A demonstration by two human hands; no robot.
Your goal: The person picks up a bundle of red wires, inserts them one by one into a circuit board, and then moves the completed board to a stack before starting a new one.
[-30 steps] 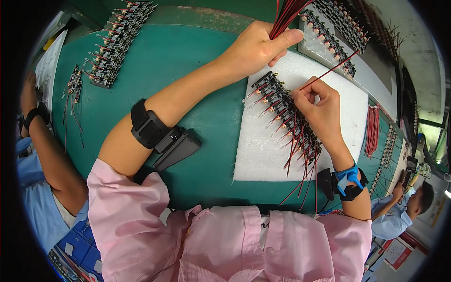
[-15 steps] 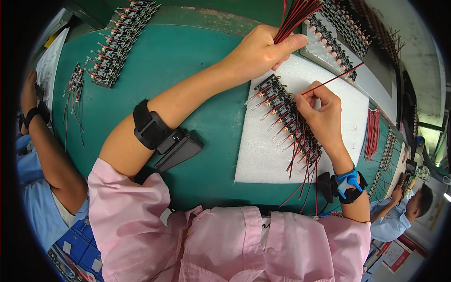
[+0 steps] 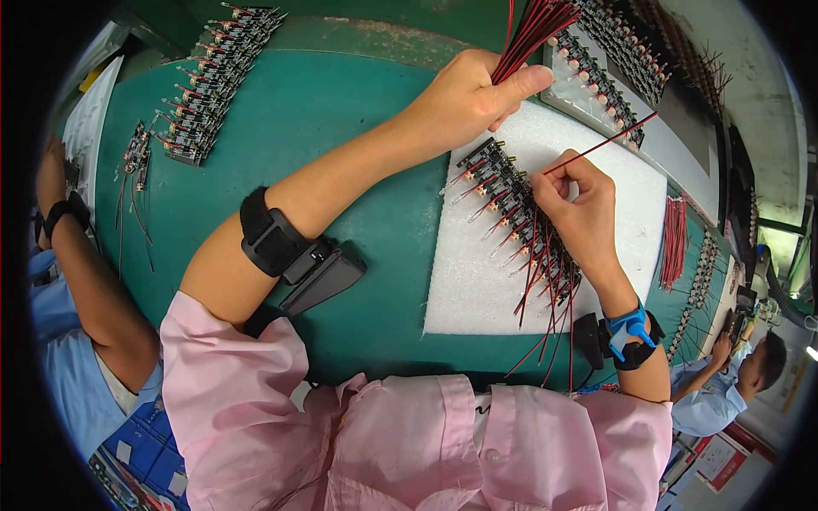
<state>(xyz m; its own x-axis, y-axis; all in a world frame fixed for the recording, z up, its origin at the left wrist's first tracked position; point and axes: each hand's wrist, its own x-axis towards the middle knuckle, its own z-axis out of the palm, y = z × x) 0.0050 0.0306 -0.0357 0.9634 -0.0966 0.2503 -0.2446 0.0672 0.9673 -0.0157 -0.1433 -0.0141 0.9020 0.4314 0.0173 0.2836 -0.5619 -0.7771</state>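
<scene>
A bundle of thin red and black wires (image 3: 538,34) sticks up out of my left hand (image 3: 477,98), which is closed around it above the far edge of the foam. My right hand (image 3: 579,200) pinches a single red wire (image 3: 609,140) near one end, the rest slanting up and to the right. Its fingertips are at a row of small circuit boards (image 3: 511,200) on the white foam sheet (image 3: 477,294). Several wires hang from the boards at the near end of the row. Whether the pinched wire touches a board is hidden by my fingers.
Another row of boards (image 3: 217,89) and a small cluster (image 3: 136,157) lie on the green mat (image 3: 341,85) at left. More boards stand on a grey box (image 3: 558,81) at far right, near red wires (image 3: 674,243). A co-worker's arm (image 3: 102,289) is at left; another person (image 3: 724,379) sits at right.
Both hands keep their grips and almost the same places. The picture shifts very slightly; the right hand stays at the board row with the red wire.
</scene>
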